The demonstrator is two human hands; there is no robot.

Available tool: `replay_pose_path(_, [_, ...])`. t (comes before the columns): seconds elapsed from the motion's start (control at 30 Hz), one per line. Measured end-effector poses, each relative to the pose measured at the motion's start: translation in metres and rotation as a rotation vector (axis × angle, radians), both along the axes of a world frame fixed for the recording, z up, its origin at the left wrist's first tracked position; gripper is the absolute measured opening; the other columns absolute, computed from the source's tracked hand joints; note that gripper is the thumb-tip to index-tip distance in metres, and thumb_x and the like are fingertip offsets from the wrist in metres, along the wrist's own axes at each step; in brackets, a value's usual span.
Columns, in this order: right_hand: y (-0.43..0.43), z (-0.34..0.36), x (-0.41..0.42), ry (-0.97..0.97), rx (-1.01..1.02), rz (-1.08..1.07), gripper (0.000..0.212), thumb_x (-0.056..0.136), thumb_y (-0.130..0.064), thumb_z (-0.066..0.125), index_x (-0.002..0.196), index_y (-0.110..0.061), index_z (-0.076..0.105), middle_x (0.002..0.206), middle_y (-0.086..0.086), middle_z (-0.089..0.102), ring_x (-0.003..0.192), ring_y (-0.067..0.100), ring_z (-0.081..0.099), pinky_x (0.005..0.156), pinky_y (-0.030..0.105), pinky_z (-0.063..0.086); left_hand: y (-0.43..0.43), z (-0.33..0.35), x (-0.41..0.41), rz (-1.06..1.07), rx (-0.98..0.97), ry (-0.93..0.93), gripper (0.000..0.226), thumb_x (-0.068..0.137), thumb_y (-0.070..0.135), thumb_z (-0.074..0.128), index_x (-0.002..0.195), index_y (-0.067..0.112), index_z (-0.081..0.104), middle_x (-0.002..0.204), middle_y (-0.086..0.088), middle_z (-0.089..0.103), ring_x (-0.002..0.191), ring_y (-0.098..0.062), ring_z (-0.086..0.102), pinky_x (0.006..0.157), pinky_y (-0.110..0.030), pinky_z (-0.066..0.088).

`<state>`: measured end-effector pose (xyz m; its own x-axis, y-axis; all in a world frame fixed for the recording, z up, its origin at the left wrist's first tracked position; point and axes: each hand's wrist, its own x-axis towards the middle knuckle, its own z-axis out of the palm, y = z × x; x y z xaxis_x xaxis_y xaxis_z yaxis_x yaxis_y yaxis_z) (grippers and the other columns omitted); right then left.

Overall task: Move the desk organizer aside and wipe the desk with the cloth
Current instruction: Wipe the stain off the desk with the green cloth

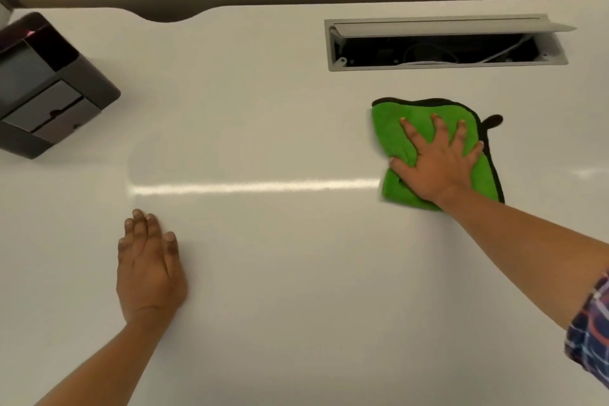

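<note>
A glossy white surface (263,115) fills nearly the whole view, with a beige wall behind its far edge, which dips in a shallow curved notch left of the middle. The desk organizer (49,86), dark and boxy with small drawers, sits at the far left edge, partly cut off by the frame and well apart from both hands. Near the far edge on the right, a grey cable hatch (445,43) is set into the surface with its lid tipped up, showing dark space and cords inside. The green cloth (412,128), trimmed in black with a small black loop on its right side, lies just in front of that hatch, apart from it. The right hand (438,161) presses flat on the cloth, fingers (436,123) spread wide, gripping nothing. The left hand (148,267) rests palm down on the bare surface toward the near left, fingers together and straight, holding nothing. Between the two hands and out to the organizer the surface lies bare, crossed by a bright streak of reflected light. A patterned sleeve (590,333) shows at the right edge.
</note>
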<state>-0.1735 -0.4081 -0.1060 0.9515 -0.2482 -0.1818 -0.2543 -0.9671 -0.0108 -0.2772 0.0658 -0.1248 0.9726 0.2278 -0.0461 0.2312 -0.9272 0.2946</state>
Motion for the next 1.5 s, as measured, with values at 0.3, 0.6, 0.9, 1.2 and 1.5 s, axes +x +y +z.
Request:
replay_pose_path(0.3, [0.020, 0.002, -0.095, 0.025, -0.019, 0.092, 0.082, 0.077, -0.079, 0.034, 0.152, -0.055, 0.014, 0.164, 0.008, 0.020, 0.148, 0.049, 0.011, 0.108, 0.080, 0.016, 0.000, 0.002, -0.001, -0.011, -0.005, -0.005, 0.069, 0.098, 0.044, 0.006, 0.149, 0.002, 0.022, 0.160, -0.014, 0.016, 0.148, -0.025, 0.008, 0.120, -0.040, 0.008])
replay_pose_path(0.6, [0.155, 0.002, -0.226, 0.060, 0.042, 0.162, 0.096, 0.069, -0.080, 0.050, 0.154, -0.048, 0.023, 0.164, 0.014, 0.022, 0.149, 0.054, 0.004, 0.106, 0.083, 0.011, -0.001, 0.007, -0.002, -0.006, -0.002, 0.010, 0.071, 0.097, 0.047, 0.002, 0.151, 0.004, 0.019, 0.161, -0.009, 0.013, 0.149, -0.020, 0.005, 0.120, -0.037, 0.005])
replay_pose_path(0.9, [0.168, -0.006, -0.207, 0.003, 0.067, -0.051, 0.082, 0.078, -0.074, 0.041, 0.154, -0.049, 0.023, 0.165, 0.003, 0.022, 0.152, 0.044, 0.008, 0.111, 0.078, 0.011, 0.000, 0.009, -0.001, -0.019, -0.022, 0.029, 0.070, 0.097, 0.047, 0.004, 0.151, 0.005, 0.018, 0.162, -0.010, 0.011, 0.149, -0.020, 0.003, 0.120, -0.037, 0.004])
replay_pose_path(1.2, [0.122, -0.006, -0.109, -0.039, 0.106, -0.279, 0.071, 0.082, -0.078, 0.029, 0.149, -0.060, 0.013, 0.167, 0.002, 0.014, 0.150, 0.047, 0.001, 0.107, 0.082, 0.007, 0.001, 0.004, -0.002, -0.015, -0.045, 0.030, 0.071, 0.097, 0.048, 0.002, 0.151, 0.004, 0.016, 0.162, -0.009, 0.007, 0.149, -0.018, -0.001, 0.120, -0.037, 0.003])
replay_pose_path(1.5, [0.240, -0.004, -0.011, -0.058, 0.053, 0.487, 0.063, 0.089, -0.080, 0.024, 0.148, -0.057, 0.025, 0.167, -0.004, 0.020, 0.151, 0.045, 0.007, 0.111, 0.079, 0.006, 0.001, 0.006, -0.002, 0.011, -0.053, 0.024, 0.073, 0.097, 0.051, -0.001, 0.152, 0.007, 0.014, 0.162, -0.006, 0.004, 0.148, -0.014, -0.005, 0.120, -0.035, 0.001])
